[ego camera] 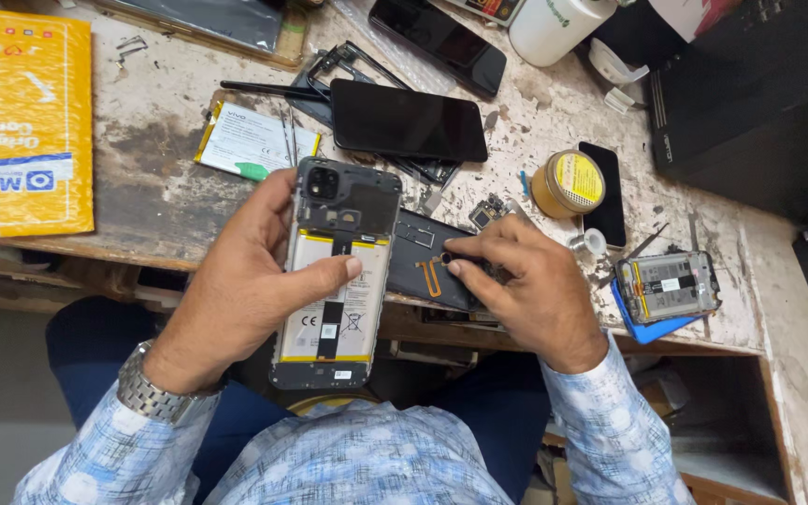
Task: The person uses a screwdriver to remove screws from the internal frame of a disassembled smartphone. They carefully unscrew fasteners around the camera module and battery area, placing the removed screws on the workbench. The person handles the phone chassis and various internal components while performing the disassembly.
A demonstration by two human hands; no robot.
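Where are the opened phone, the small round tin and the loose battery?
opened phone point(334, 271): head view, on its exposed battery, held in the left hand.
small round tin point(569, 182): head view, on its yellow lid.
loose battery point(254, 140): head view, on its white face, lying on the table.

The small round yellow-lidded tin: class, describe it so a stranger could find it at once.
Start at the worn white workbench and go to its right half, beyond the person's right hand. The round tin sits beside a dark phone. It is the only round yellow thing among flat phones.
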